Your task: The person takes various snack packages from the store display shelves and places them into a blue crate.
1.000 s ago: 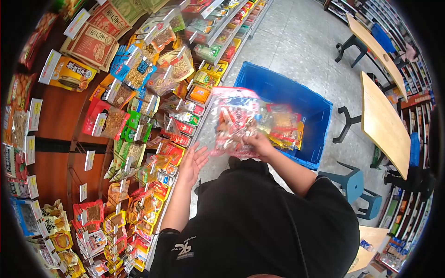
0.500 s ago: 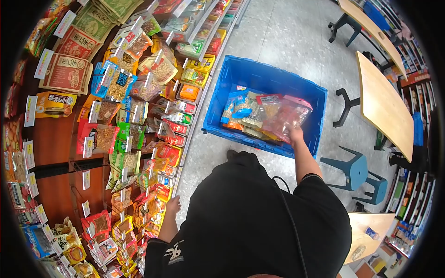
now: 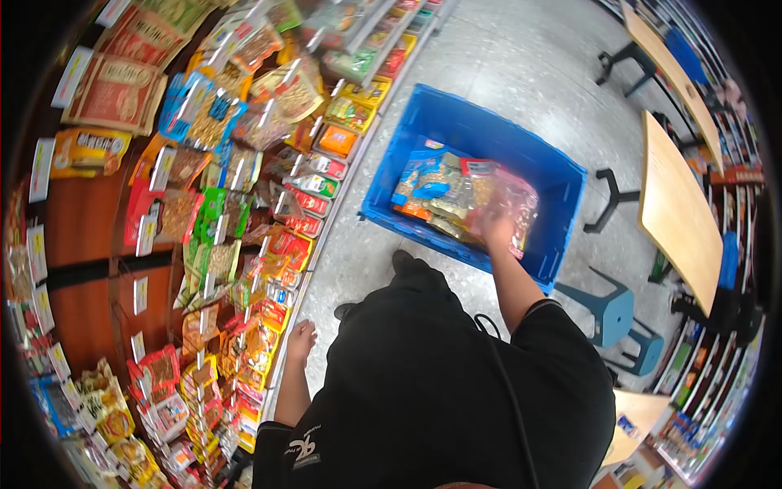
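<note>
My right hand [image 3: 498, 226] is down inside the blue plastic crate [image 3: 544, 155], against a clear snack bag with a pink edge [image 3: 523, 204]. Motion smears its fingers, so I cannot tell whether they grip the bag. Beneath and beside that bag lie other packs, among them a blue and clear bag of pale nuts or seeds [image 3: 436, 175]. My left hand [image 3: 300, 341] hangs beside the snack shelf with nothing in it, its fingers loosely bent and a little apart. Packs in yellow and red trays [image 3: 254, 346] are nearest to it.
Shelves of hanging snack bags [image 3: 213, 118] with white price tags run along my left. On the right are wooden tables [image 3: 680, 212] and blue-green stools [image 3: 607, 311]. Grey floor [image 3: 497, 49] surrounds the crate, and more shelving stands at the far right.
My right hand has moved inward and lower in the crate, and the pink-edged bag now lies deeper among the packs. My left hand has shifted slightly; the whole view has turned a little.
</note>
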{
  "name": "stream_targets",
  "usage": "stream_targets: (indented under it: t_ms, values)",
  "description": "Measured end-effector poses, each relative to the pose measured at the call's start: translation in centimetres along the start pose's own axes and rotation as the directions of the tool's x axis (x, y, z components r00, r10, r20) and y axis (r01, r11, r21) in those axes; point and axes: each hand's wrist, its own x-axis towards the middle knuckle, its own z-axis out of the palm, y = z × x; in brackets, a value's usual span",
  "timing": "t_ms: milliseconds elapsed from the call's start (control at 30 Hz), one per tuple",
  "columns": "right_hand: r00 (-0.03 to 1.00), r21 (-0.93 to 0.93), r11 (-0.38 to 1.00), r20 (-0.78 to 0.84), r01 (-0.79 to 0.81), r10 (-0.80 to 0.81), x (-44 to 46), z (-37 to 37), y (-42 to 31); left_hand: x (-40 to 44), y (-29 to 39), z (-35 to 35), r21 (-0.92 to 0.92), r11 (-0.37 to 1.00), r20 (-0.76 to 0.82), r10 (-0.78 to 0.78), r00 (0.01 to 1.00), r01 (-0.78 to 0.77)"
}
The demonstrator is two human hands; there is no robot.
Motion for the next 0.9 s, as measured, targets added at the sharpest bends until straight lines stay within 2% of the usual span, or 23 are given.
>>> stream_targets:
  t_ms: [100, 167, 233, 300, 367, 433, 500, 533, 567, 600, 667, 700, 767, 833, 867, 900]
  values:
    - [0.985, -0.019, 0.993, 0.129, 0.118, -0.114, -1.8, 1.9, -4.6, -1.6, 0.3, -0.2, -0.006, 0.997, -0.004, 0.083, 0.997, -0.083]
    - [0.967, 0.010, 0.983, 0.180, 0.183, -0.182, -2.7, 3.4, -6.1, -2.4, -1.5, -1.5, -0.008, 0.997, -0.037, 0.074, 0.997, -0.075]
    - [0.939, 0.117, 0.964, 0.227, 0.239, -0.260, -3.2, 4.5, -6.4, -3.4, -4.5, -3.4, -0.020, 0.999, -0.083, 0.041, 0.996, -0.042]
    - [0.935, 0.051, 0.959, 0.215, 0.278, -0.283, -3.9, 6.2, -6.9, -4.3, -8.3, -5.2, -0.047, 0.999, -0.141, -0.020, 0.990, 0.013]
    - [0.928, 0.076, 0.954, 0.220, 0.291, -0.301, -5.4, 5.7, -8.4, -3.7, -13.9, -7.3, -0.048, 0.996, -0.178, -0.082, 0.981, 0.075]
    - [0.921, 0.091, 0.927, 0.109, 0.365, -0.373, -5.8, 7.0, -8.5, -3.9, -18.3, -9.4, -0.062, 0.985, -0.196, -0.171, 0.966, 0.162]
    - [0.936, 0.109, 0.933, 0.046, 0.342, -0.349, -8.4, 6.8, -11.3, -3.5, -22.8, -11.8, -0.103, 0.970, -0.157, -0.234, 0.960, 0.219]
    - [0.916, 0.144, 0.906, -0.010, 0.399, -0.402, -10.2, 6.9, -12.5, -1.6, -27.3, -13.5, 0.046, 0.997, -0.112, -0.064, 0.992, 0.069]
    - [0.891, 0.177, 0.873, -0.068, 0.454, -0.450, -12.2, 7.2, -13.7, -1.2, -28.9, -15.0, 0.077, 0.997, -0.112, -0.010, 0.994, 0.018]
    - [0.895, 0.212, 0.871, -0.063, 0.443, -0.441, -14.7, 6.6, -15.9, -0.8, -30.3, -16.6, 0.107, 0.994, -0.111, 0.045, 0.993, -0.033]
    - [0.894, 0.278, 0.861, 0.024, 0.425, -0.448, -17.3, 7.3, -16.6, -2.2, -26.2, -18.0, -0.051, 0.996, -0.201, -0.078, 0.976, 0.069]
    - [0.889, 0.310, 0.856, 0.067, 0.413, -0.453, -19.4, 8.0, -17.5, -2.2, -28.0, -19.8, -0.012, 0.999, -0.236, -0.039, 0.971, 0.037]
    - [0.877, 0.256, 0.858, 0.069, 0.445, -0.476, -26.3, 8.5, -21.9, -2.4, -32.0, -24.6, 0.052, 0.998, -0.296, 0.044, 0.954, -0.030]
    - [0.858, 0.239, 0.846, 0.084, 0.477, -0.508, -32.8, 8.7, -26.2, -0.6, -32.1, -31.4, -0.085, 0.987, -0.361, 0.095, 0.928, -0.134]
    - [0.782, 0.149, 0.838, 0.304, 0.525, -0.544, -33.0, 12.9, -19.8, -0.2, -30.7, -32.5, -0.149, 0.971, -0.397, 0.115, 0.911, -0.188]
    - [0.663, 0.087, 0.798, 0.508, 0.597, -0.551, -32.9, 17.2, -13.4, -0.4, -30.5, -32.3, -0.193, 0.959, -0.405, 0.117, 0.907, -0.210]
